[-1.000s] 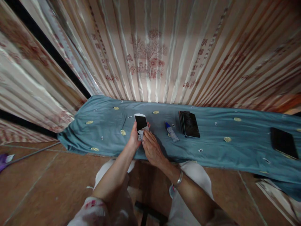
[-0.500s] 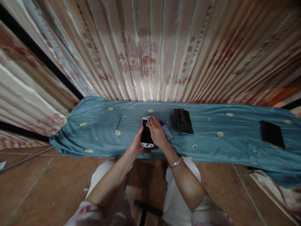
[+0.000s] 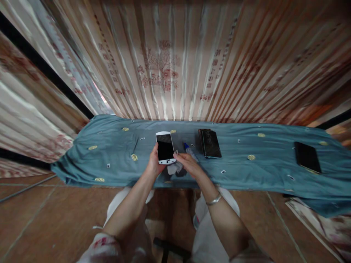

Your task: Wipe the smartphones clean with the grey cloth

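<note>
My left hand [image 3: 155, 160] is closed around the left and lower edge of a white smartphone [image 3: 165, 147], its dark screen facing up. My right hand [image 3: 188, 162] is at the phone's lower right corner, fingers pinched on a small pale cloth [image 3: 175, 168]. The cloth hangs below the phone's bottom edge, partly hidden by my fingers. Just beyond my right hand lies a clear bottle with a blue cap [image 3: 187, 145], its lower part behind the hand.
A stack of dark phones or tablets [image 3: 211, 143] lies right of the bottle. Another dark tablet-like device [image 3: 307, 157] is farther right. A blue-green patterned cloth [image 3: 115, 153] covers the narrow table, with a pleated curtain [image 3: 170, 98] behind it.
My right hand has slid off the phone's screen, down to its lower right corner, taking the cloth along. The whole screen now shows. The view has shifted slightly.
</note>
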Demonstrator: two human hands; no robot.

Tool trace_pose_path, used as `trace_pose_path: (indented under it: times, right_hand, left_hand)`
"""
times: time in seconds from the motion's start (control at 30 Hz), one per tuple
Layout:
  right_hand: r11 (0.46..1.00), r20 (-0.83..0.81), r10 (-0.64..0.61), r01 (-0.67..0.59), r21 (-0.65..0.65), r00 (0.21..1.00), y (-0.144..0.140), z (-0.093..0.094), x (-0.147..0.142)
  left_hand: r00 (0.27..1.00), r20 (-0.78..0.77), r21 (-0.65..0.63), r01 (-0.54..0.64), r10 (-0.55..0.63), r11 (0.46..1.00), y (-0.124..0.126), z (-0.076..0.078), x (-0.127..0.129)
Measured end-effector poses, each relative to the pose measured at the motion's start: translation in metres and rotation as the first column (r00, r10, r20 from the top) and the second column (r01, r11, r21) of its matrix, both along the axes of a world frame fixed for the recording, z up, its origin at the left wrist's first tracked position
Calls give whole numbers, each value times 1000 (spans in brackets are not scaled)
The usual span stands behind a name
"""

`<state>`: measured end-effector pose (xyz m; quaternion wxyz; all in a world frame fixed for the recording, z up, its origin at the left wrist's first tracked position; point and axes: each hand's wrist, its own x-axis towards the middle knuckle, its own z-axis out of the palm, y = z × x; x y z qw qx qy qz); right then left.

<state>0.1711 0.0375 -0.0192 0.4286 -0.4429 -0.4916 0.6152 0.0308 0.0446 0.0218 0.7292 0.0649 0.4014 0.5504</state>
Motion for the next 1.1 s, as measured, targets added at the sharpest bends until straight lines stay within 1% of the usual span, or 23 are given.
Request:
trace_pose_path:
  times: [0.07,0.1,0.23,0.3,0.37,0.43,0.5,0.57,0.63,0.7,0.8,0.9,1.0,1.1]
  right_hand:
    - [995,-114,38,-48,-85,993,-8,3,1]
    - [992,-162,35,-55,-116,986,-12,4,1]
    - [978,-274,-109,53,-203,956,-22,9,7]
    - [962,-293,-193,121,-246,937,-26,13,15]
    - [943,-285,-265,186,-275,921,-28,17,29]
    - [924,-274,-340,266,-274,900,-29,21,47]
    - [907,-284,-403,339,-249,870,-29,24,67]
    - [888,-286,-455,408,-212,843,-29,26,87]
    - [867,-258,-496,456,-203,829,-28,27,104]
    - [853,-229,-519,485,-192,823,-27,25,116]
    - [852,-198,-520,486,-195,831,-24,22,124]
    - [845,-185,-527,487,-223,830,-21,19,125]
    - [831,-174,-547,506,-229,819,-18,16,126]
    - [833,-149,-545,514,-203,825,-16,12,129]
  left_hand:
    - [1000,11,38,17,-18,999,1,-2,5]
    - [999,17,51,30,-31,998,1,-3,8]
    - [994,34,46,103,-105,994,0,-9,27]
    - [986,47,63,155,-158,986,-1,-11,37]
    - [974,53,107,213,-219,971,-1,-13,44]
    - [962,31,143,263,-270,954,-1,-17,48]
    - [955,-27,161,297,-297,941,-3,-22,53]
    - [951,-116,202,306,-287,930,-7,-28,60]
    - [933,-215,262,341,-290,903,-12,-34,69]
    - [912,-273,289,383,-307,877,-16,-38,81]
    - [907,-293,316,390,-303,865,-17,-42,98]
    - [916,-282,335,372,-285,866,-13,-44,111]
    - [918,-297,356,361,-262,862,-6,-47,117]
    - [897,-370,373,383,-243,845,0,-52,120]
